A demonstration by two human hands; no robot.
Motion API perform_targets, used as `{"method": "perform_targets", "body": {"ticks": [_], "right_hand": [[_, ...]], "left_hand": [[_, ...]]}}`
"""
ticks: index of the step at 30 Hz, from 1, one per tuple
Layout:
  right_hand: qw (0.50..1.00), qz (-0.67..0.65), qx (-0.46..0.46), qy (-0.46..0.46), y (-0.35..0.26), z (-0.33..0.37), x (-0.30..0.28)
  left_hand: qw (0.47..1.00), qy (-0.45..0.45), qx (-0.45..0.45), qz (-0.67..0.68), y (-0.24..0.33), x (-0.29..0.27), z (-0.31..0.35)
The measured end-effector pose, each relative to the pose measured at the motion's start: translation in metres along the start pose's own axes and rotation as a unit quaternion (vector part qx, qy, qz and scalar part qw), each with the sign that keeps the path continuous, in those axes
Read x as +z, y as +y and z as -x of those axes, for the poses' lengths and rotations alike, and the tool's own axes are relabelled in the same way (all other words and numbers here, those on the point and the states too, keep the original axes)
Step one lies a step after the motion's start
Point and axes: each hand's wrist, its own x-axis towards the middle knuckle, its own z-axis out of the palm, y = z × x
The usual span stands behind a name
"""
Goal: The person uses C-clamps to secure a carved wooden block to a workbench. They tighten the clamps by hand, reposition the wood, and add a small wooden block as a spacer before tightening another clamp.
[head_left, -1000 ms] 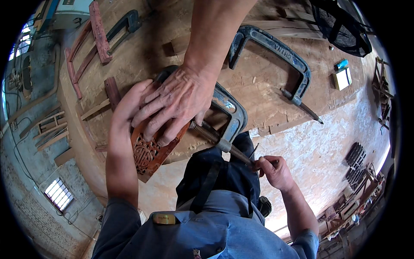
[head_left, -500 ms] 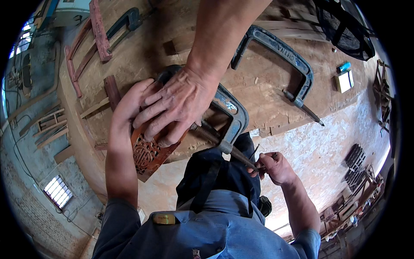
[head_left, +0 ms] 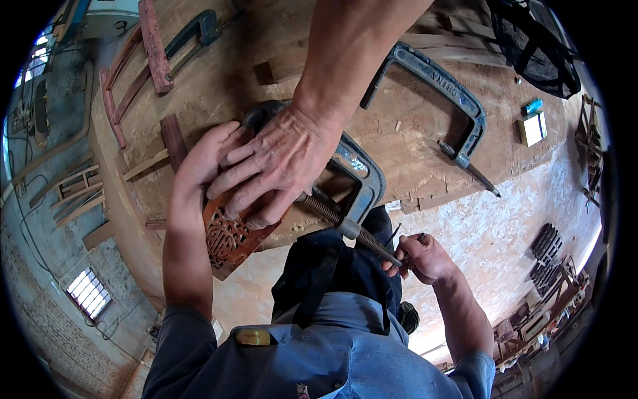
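Mid-frame, the left hand (head_left: 199,163) lies spread on the carved panel (head_left: 229,243) while the right hand (head_left: 425,259) pinches the C-clamp (head_left: 369,176) by its screw end; tightening seems underway, needing steady turns.

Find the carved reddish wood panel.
Head view, left of centre: the carved panel overhangs the workbench edge, under the left hand and a co-worker's hand, beside the C-clamp.

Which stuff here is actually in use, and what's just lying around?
In use: carved panel, clamp, left hand on the panel, right hand on the clamp's screw handle, co-worker's hand.
Lying about: spare clamp, far clamp, red wood strips, small box.
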Motion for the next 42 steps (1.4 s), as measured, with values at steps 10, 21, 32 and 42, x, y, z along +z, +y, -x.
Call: {"method": "perform_targets", "body": {"ticks": [10,21,32,42], "right_hand": [[0.999,-0.042,0.014,-0.031,0.002,-0.005,-0.003],[0.996,-0.051,0.063,-0.028,-0.003,-0.004,0.001],[0.993,-0.075,0.087,-0.042,0.004,-0.012,-0.007],[0.98,-0.178,-0.005,-0.085,0.026,0.003,0.0]], "left_hand": [[1.0,-0.02,0.012,-0.001,-0.002,-0.004,-0.004],[0.998,-0.06,-0.002,-0.004,0.003,0.002,0.002],[0.995,-0.088,0.036,-0.027,0.001,-0.002,-0.005],[0.989,-0.123,0.051,-0.068,-0.006,-0.024,-0.019]]}}
